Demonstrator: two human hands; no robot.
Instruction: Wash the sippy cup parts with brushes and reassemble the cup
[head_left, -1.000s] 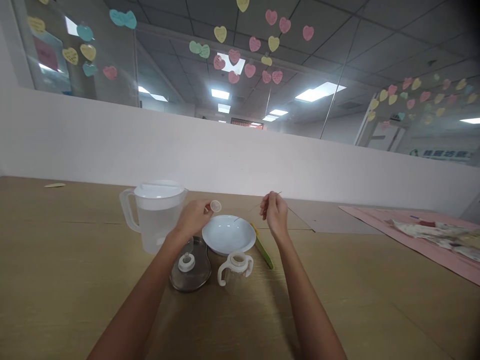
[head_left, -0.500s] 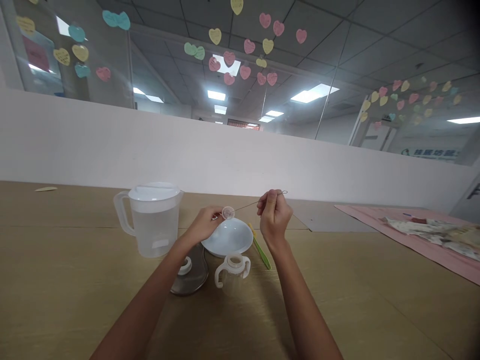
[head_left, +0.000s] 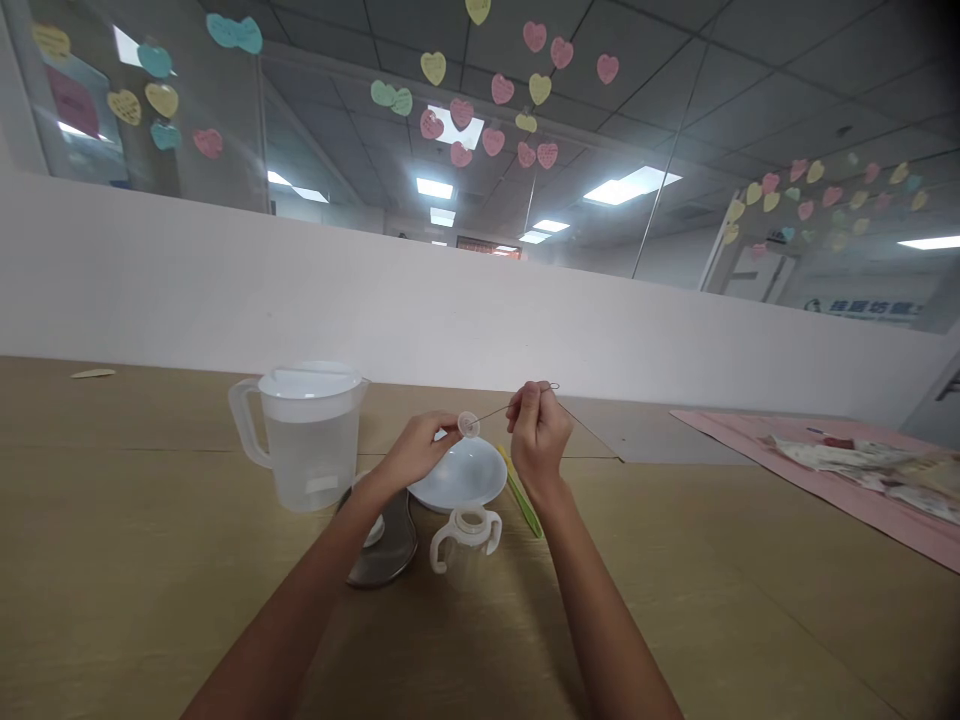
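Observation:
My left hand (head_left: 422,447) pinches a small round translucent piece (head_left: 469,425) above the white bowl (head_left: 461,480). A thin wire tool (head_left: 493,411) with a looped end is gripped in the closed fingers of my right hand (head_left: 540,430); its far tip meets the round piece. Below the bowl stands a clear cup (head_left: 466,550) with two white handles, its top open. The dark tray (head_left: 390,555) holds a white ring-like part (head_left: 375,531), partly hidden by my left forearm. A green and yellow brush-like tool (head_left: 523,505) lies right of the bowl.
A lidded translucent pitcher (head_left: 311,450) stands on the table at the left. At the right, a pink cloth (head_left: 720,435) carries crumpled items (head_left: 847,458). A white wall (head_left: 450,310) runs behind the table.
The round piece in my left hand has moved slightly right. My right hand has come a little left with the wire tool, so the hands are closer together.

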